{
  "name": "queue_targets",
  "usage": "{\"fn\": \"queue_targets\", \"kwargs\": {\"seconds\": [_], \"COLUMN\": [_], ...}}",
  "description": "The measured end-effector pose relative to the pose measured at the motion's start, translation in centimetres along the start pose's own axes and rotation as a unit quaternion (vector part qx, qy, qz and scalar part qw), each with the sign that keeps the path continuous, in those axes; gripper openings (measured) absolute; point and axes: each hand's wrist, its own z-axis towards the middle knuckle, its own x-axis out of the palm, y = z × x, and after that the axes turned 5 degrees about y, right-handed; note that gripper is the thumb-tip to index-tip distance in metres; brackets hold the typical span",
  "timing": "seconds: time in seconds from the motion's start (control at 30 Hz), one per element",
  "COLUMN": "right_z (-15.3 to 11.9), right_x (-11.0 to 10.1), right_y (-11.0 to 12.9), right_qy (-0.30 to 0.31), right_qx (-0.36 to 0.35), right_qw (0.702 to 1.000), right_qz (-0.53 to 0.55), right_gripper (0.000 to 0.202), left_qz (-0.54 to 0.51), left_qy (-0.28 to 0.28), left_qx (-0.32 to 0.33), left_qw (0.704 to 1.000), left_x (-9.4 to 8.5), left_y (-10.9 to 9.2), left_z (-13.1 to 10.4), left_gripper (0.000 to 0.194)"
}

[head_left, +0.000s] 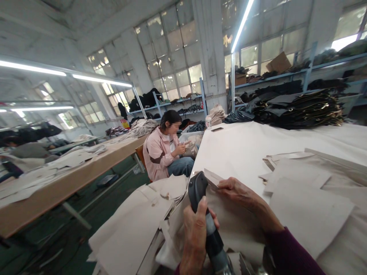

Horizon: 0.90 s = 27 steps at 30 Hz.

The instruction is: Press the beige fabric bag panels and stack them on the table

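Observation:
My left hand (196, 233) is wrapped round a dark handheld tool (198, 187) with a black rounded head and a grey body. The tool's head is at the front edge of the white table, beside a narrow pale strip (212, 178). With thumb and fingers pressed together, my right hand (236, 193) grips that strip just right of the tool head. Pale beige fabric (232, 217) hangs below my right hand. What the tool's tip touches is hidden.
Beige pieces are stacked left (129, 229) and right (309, 206) of my hands. Beyond the left stack sits a person in a pink jacket (157, 154). A phone (217, 129), cup (208, 122) and dark bundles (301, 110) lie on the white table (235, 149).

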Motion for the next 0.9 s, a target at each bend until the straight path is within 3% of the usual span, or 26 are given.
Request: {"fn": "queue_targets", "kwargs": {"seconds": [0.1, 0.3, 0.57, 0.63, 0.73, 0.9], "right_z": [0.1, 0.1, 0.0, -0.4, -0.8, 0.0], "right_x": [0.0, 0.1, -0.4, -0.7, -1.0, -1.1], "right_y": [0.0, 0.3, -0.9, -1.1, -1.2, -2.3], "right_qy": [0.015, 0.013, 0.025, -0.013, -0.12, -0.264], "right_qx": [0.01, 0.007, 0.056, 0.075, 0.088, 0.101], "right_qw": [1.0, 0.998, 0.985, 0.979, 0.964, 0.922], "right_qz": [0.022, 0.058, 0.159, 0.187, 0.218, 0.263], "right_gripper": [0.031, 0.031, 0.034, 0.031, 0.024, 0.026], "left_qz": [-0.001, 0.006, 0.005, -0.009, -0.021, 0.018], "left_qy": [-0.005, 0.052, -0.043, -0.056, -0.057, -0.029], "left_qx": [-0.021, -0.046, -0.003, -0.003, -0.018, -0.025], "left_qw": [1.0, 0.998, 0.999, 0.998, 0.998, 0.999], "left_x": [-0.3, 0.4, -0.7, -1.3, -2.1, -3.4], "left_y": [0.4, 1.5, 0.4, 0.7, 0.9, 0.6], "left_z": [-0.1, -1.2, 0.5, 0.3, -0.7, -2.7], "left_gripper": [0.049, 0.055, 0.045, 0.046, 0.05, 0.05]}}
